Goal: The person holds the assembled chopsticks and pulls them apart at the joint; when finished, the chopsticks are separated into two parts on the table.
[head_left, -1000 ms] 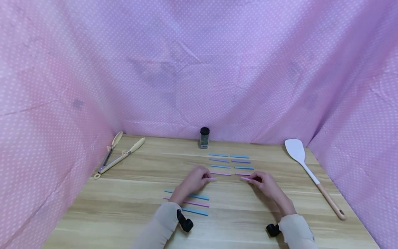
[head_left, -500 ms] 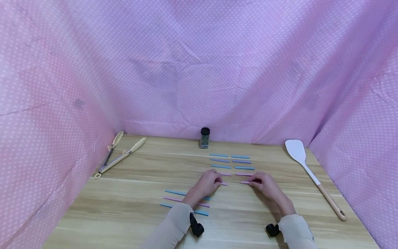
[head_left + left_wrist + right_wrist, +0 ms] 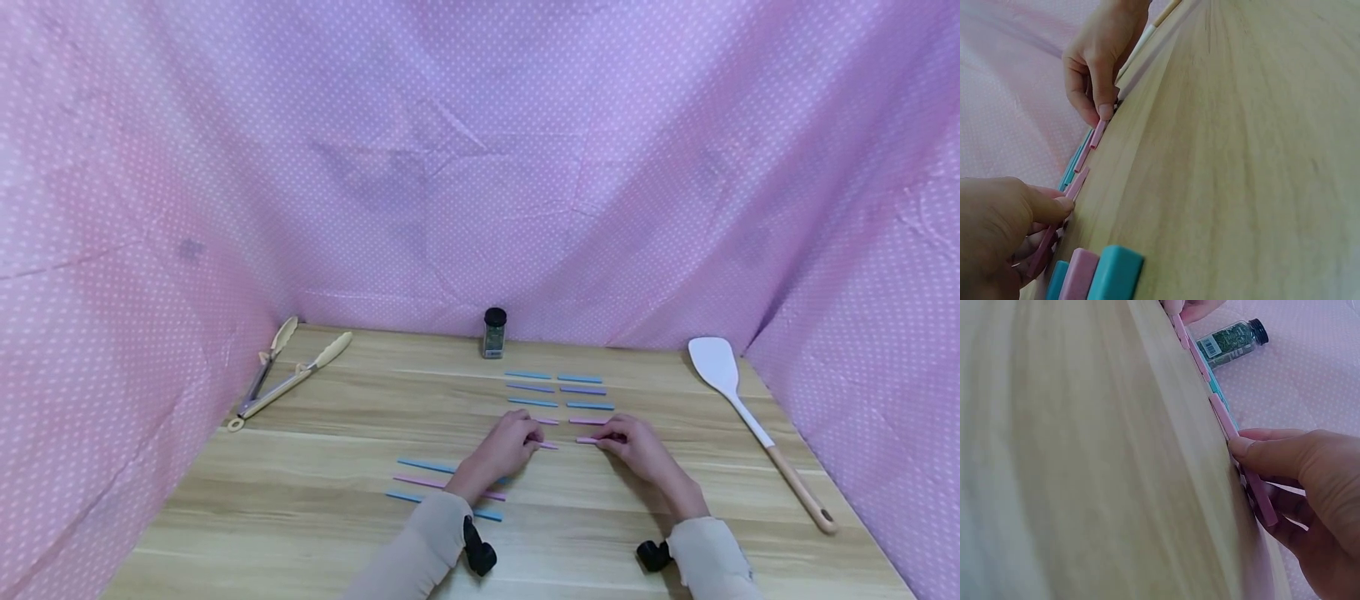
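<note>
My left hand (image 3: 510, 443) pinches a thin pink stick (image 3: 1079, 182) between thumb and fingers, low over the wooden table. Across from it, my right hand (image 3: 637, 446) pinches another pink stick (image 3: 1225, 415) by thumb and fingertips. The inner ends of both sticks point at each other with a gap between. Just beyond lie two columns of flat sticks: a pink stick (image 3: 588, 421) nearest on the right, then a blue stick (image 3: 589, 406), a purple stick (image 3: 583, 390) and another blue one. The left column repeats these colours, its pink stick partly hidden by my left hand.
Under my left forearm lie a blue stick (image 3: 423, 463), a pink stick (image 3: 418, 480) and a second blue one, partly covered. Tongs (image 3: 288, 387) lie open at the far left. A black-capped spice jar (image 3: 493, 335) stands at the back; a white spatula (image 3: 716, 367) lies right.
My left hand has moved right and slightly nearer with its pink stick, narrowing the gap between both sticks. The right hand's stick has come slightly nearer and left.
</note>
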The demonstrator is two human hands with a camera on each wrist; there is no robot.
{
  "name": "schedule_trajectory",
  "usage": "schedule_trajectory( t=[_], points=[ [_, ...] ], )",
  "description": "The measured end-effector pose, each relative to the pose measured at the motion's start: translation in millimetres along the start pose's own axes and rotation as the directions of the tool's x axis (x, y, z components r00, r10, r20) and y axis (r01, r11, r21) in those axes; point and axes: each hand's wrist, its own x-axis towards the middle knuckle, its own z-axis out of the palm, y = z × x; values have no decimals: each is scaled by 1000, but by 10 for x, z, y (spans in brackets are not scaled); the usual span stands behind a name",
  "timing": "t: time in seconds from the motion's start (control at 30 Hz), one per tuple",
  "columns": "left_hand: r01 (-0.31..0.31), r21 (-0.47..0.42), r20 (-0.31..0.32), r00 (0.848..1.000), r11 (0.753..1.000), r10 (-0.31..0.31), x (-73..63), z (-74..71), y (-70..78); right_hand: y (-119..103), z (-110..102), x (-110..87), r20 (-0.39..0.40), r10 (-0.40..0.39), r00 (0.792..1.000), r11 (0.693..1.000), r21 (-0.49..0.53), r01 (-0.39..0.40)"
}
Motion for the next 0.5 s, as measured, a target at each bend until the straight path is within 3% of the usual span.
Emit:
schedule_trajectory(
  t=[0.5],
  points=[
    [-20, -6, -31, 999, 1000, 20, 17, 51, -20, -7, 17, 0, -6, 9, 1000, 1000, 19, -9]
  ],
)
